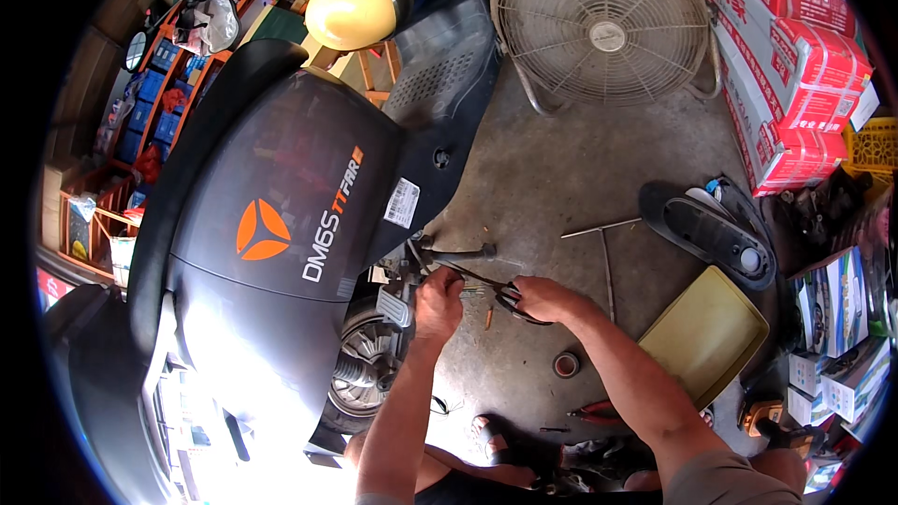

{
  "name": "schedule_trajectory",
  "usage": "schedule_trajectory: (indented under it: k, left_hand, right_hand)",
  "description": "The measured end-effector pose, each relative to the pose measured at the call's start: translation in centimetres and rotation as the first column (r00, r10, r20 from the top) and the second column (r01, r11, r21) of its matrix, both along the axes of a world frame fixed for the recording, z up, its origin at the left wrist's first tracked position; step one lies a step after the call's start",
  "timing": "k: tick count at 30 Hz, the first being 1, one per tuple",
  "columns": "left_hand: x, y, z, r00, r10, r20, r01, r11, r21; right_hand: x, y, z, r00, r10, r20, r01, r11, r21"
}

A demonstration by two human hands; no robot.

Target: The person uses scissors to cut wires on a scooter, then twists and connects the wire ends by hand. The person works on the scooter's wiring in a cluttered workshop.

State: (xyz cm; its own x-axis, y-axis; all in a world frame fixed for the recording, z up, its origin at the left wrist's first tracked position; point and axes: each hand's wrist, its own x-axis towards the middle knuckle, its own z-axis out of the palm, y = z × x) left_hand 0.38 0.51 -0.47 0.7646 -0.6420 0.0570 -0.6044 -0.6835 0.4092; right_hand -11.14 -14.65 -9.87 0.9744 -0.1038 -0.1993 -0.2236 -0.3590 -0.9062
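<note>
Black-handled scissors (pixel 491 283) are in my right hand (pixel 544 300), its fingers closed round the handle loops. Their blades reach left, past my left hand (pixel 438 304). That hand is closed in a pinch on a few thin wires (pixel 473 289), whose ends stick out toward the scissors. At this size I cannot tell whether the blades touch the wires. Both hands are beside the lower side of a dark grey electric scooter (pixel 281 159) with an orange emblem. Close to my left hand are its foot peg (pixel 394 307) and rear wheel (pixel 360 365).
A T-handle wrench (pixel 605 262), a tape roll (pixel 566 365) and red-handled pliers (pixel 595 413) lie on the concrete floor (pixel 599 164). To the right are a yellow tray (pixel 706 337) and a black plastic cover (pixel 708 232). A large fan (pixel 561 14) and red-white boxes (pixel 795 65) stand farther off.
</note>
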Motion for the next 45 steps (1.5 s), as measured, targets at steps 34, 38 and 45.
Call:
schedule_trajectory:
  k: [34, 38, 45]
  left_hand:
    - [0.6, 1.4, -0.9, 0.993, -0.015, -0.120, 0.000, 0.992, -0.125]
    - [0.3, 1.2, -0.5, 0.990, -0.006, -0.141, -0.008, 0.995, -0.096]
    - [0.3, 2.1, -0.9, 0.989, -0.078, -0.126, 0.057, 0.985, -0.162]
  right_hand:
    - [2.1, 7.9, -5.6, 0.689, -0.724, 0.018, 0.551, 0.540, 0.636]
    - [2.5, 12.4, -4.7, 0.709, -0.703, -0.057, 0.351, 0.282, 0.893]
    - [3.5, 13.8, -1.1, 0.690, -0.695, -0.201, 0.347, 0.074, 0.935]
